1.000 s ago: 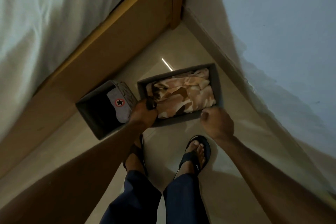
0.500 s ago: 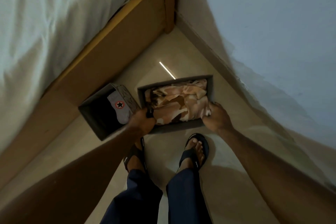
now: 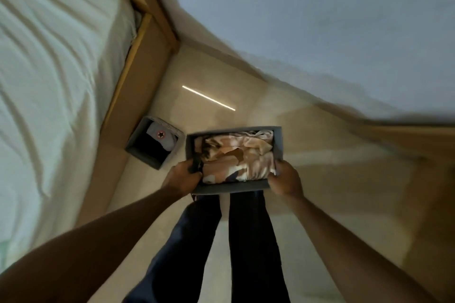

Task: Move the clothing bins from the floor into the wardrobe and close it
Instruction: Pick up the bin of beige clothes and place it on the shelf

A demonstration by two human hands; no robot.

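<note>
A grey fabric bin (image 3: pixel 230 187) filled with tan camouflage clothing (image 3: pixel 237 157) is held up off the floor, above my legs. My left hand (image 3: pixel 183 176) grips its near left corner, with the thumb over the rim. My right hand (image 3: pixel 285 178) grips its near right corner. A second, smaller grey bin (image 3: pixel 138 152) stands on the floor beside the bed frame, holding dark clothes and a grey piece with a star badge (image 3: pixel 160 134). The wardrobe is not in view.
A bed with a white sheet (image 3: pixel 49 81) and a wooden frame (image 3: pixel 138 76) fills the left side. A pale wall (image 3: pixel 307 19) with a skirting board runs along the right. Glossy beige floor tiles (image 3: pixel 209 81) lie between them. My dark trouser legs (image 3: pixel 246 241) are below the held bin.
My right hand came to the camouflage bin and took hold of it. Both hands have lifted the bin off the floor. The view has swung up and blurred.
</note>
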